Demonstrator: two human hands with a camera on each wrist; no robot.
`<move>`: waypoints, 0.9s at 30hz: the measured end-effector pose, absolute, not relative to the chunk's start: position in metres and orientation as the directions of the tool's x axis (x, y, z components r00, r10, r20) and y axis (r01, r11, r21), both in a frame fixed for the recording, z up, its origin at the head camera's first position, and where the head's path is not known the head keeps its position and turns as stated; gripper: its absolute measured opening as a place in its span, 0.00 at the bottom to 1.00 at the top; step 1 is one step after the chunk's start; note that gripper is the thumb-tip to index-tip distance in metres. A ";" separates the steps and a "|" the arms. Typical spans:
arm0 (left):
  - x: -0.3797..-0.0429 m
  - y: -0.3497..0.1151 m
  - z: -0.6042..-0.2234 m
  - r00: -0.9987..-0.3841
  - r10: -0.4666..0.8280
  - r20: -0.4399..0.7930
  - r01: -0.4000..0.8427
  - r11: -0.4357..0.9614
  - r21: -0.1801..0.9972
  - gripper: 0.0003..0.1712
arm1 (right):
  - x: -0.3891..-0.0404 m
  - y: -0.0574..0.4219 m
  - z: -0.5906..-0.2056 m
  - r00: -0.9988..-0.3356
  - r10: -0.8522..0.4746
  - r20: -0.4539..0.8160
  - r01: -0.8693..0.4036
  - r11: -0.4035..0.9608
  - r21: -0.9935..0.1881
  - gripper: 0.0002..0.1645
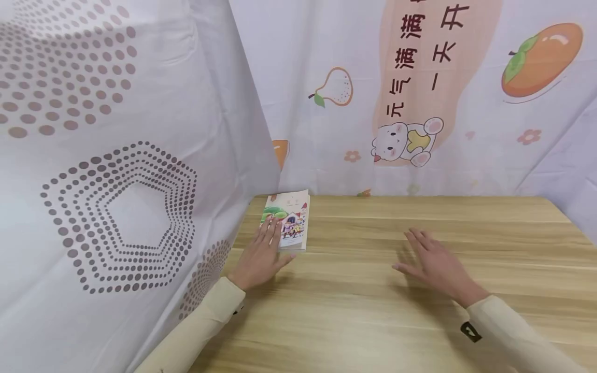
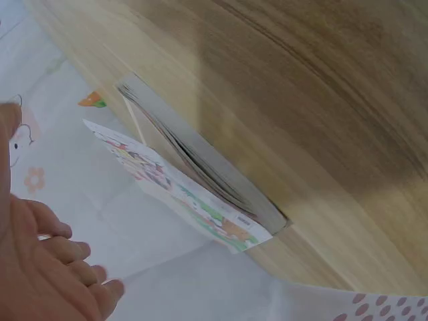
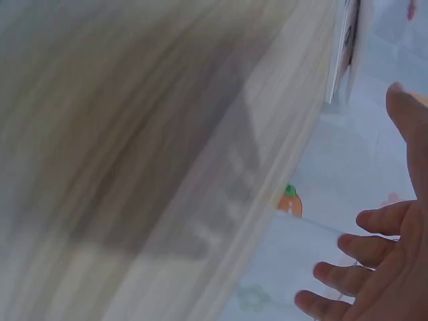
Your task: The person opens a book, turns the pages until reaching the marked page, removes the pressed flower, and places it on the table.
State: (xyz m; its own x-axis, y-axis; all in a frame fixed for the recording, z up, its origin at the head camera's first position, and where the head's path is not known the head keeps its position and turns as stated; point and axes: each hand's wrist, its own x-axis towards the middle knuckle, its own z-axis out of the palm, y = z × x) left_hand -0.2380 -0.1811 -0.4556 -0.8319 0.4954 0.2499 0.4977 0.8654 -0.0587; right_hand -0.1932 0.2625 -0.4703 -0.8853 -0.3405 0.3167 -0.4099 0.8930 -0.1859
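A book [image 1: 295, 220] with a colourful illustrated cover lies at the far left of the wooden table. In the left wrist view its cover [image 2: 160, 175] stands partly raised from the pages. My left hand [image 1: 262, 255], fingers extended, overlaps the book's near left part in the head view. The left wrist view shows that hand [image 2: 50, 257] apart from the book, with nothing in its fingers. Over the right half of the table hovers my right hand [image 1: 438, 267], empty, its fingers spread and casting a shadow on the wood. A sliver of the book [image 3: 342, 50] appears in the right wrist view.
The wooden table [image 1: 354, 311] spreads between and in front of both hands. A patterned white curtain [image 1: 224, 103] hangs close along the left side. Behind the table's far edge hangs a printed fabric backdrop [image 1: 336, 140] with fruit, a cartoon bear and lettering.
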 end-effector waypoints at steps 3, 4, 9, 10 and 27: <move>-0.240 -0.181 -0.455 -0.834 0.483 0.267 0.493 0.869 -0.033 0.43 | -0.192 0.257 -0.474 -0.904 -0.312 0.293 -0.386 0.890 -0.242 0.51; -0.241 -0.182 -0.455 -0.835 0.478 0.273 0.490 0.871 -0.027 0.41 | -0.192 0.255 -0.475 -0.909 -0.300 0.288 -0.377 0.887 -0.268 0.48; -0.250 -0.189 -0.461 -0.819 0.442 0.366 0.477 0.879 0.008 0.27 | -0.195 0.238 -0.479 -0.938 -0.249 0.241 -0.331 0.846 -0.417 0.38; -0.251 -0.190 -0.463 -0.820 0.427 0.381 0.471 0.882 0.026 0.24 | -0.196 0.234 -0.480 -0.942 -0.242 0.233 -0.324 0.841 -0.433 0.37; -0.282 -0.212 -0.484 -0.918 0.226 0.326 0.290 0.943 0.161 0.18 | -0.223 0.160 -0.499 -0.969 -0.225 0.104 -0.241 0.760 -0.604 0.31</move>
State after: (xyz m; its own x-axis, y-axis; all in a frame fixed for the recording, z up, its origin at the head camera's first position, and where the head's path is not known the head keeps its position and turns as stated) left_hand -0.2818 -0.2122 -0.4842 -0.9180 0.2263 0.3258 0.2898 0.9434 0.1613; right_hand -0.2233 0.1598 -0.4987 -0.9689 -0.2247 0.1036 -0.2408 0.7598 -0.6040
